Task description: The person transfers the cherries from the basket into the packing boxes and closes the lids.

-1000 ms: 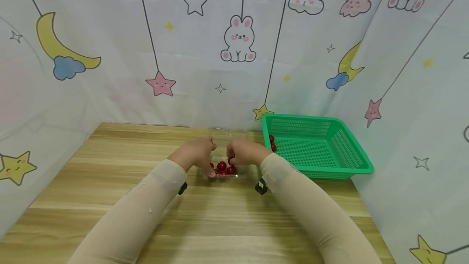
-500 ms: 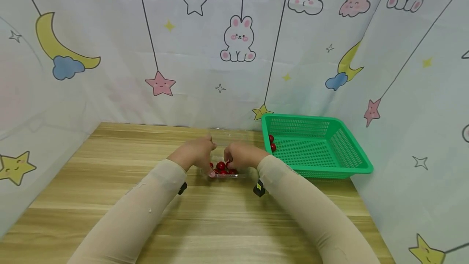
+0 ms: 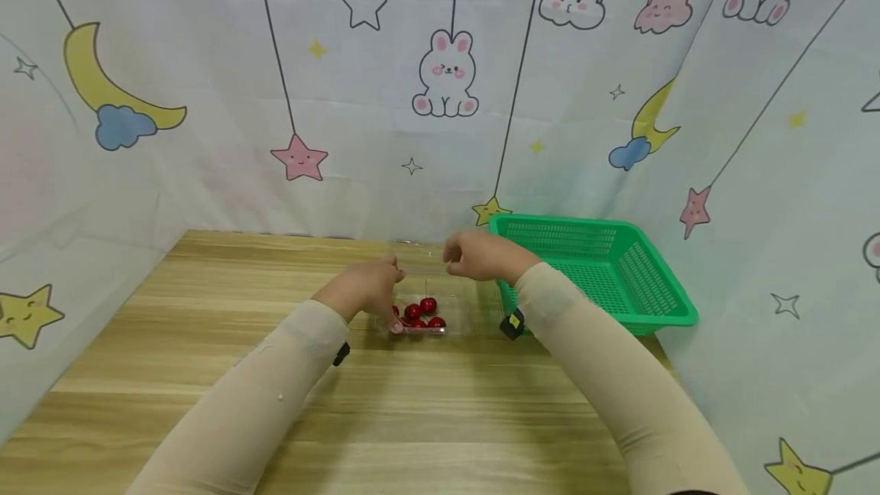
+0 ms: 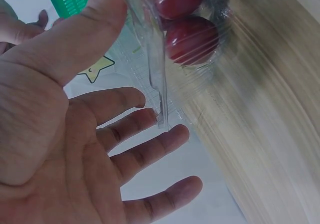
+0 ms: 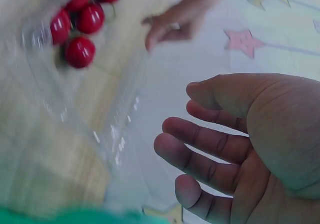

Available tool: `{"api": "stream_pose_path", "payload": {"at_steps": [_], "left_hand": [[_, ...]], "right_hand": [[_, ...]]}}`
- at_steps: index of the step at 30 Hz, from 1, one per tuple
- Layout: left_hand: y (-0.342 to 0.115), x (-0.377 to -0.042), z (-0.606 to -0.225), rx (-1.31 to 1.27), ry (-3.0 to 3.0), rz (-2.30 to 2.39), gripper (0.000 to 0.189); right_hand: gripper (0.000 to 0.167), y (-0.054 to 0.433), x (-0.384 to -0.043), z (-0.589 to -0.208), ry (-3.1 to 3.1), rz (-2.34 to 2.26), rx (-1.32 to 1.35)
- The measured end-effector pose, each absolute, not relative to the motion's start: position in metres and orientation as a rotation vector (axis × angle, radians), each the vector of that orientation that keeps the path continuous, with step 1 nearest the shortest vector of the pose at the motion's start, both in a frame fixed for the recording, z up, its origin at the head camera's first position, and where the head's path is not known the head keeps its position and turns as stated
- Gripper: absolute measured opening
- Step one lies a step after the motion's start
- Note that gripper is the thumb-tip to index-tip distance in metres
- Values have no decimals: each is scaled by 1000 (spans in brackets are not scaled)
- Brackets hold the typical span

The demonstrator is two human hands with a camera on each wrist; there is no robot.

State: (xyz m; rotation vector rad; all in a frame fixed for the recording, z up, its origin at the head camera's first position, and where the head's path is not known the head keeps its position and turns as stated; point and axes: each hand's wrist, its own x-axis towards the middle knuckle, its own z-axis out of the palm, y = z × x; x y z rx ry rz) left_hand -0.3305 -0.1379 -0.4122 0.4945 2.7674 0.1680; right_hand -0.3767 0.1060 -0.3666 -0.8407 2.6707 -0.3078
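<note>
Several red cherries (image 3: 413, 312) with stems lie in a clear plastic box (image 3: 457, 313) at mid-table. Its clear lid (image 3: 421, 257) is folded back toward the wall. My left hand (image 3: 367, 289) is at the box's left side. In the left wrist view, its thumb lies at the clear rim beside the cherries (image 4: 192, 40), and the other fingers are spread out near the plastic edge. My right hand (image 3: 486, 255) is raised between the lid and the basket. The right wrist view shows its fingers loosely bent with nothing in them, apart from the cherries (image 5: 80, 52).
A green plastic basket (image 3: 677, 304) stands at the right rear of the wooden table (image 3: 412, 418), partly hidden by my right forearm. Behind the table hangs a white cloth (image 3: 385, 136) printed with rabbits, stars and moons.
My right hand has lifted out of the box and moved up and right toward the basket, leaving a cherry with an upright stem in view. My left hand has stayed put.
</note>
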Motion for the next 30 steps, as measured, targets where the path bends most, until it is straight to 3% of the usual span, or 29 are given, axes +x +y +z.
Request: {"api": "stream_pose_path", "payload": {"at_steps": [7, 16, 30], "left_hand": [[-138, -330, -413, 497, 2777, 182, 114], [-139, -330, -414, 485, 2769, 183, 115], [-136, -328, -412, 472, 2771, 169, 116]], "right_hand": [[27, 146, -398, -350, 2749, -414, -738], [29, 193, -432, -366, 2754, -678, -533], [46, 208, -464, -397, 2688, -494, -481]]}}
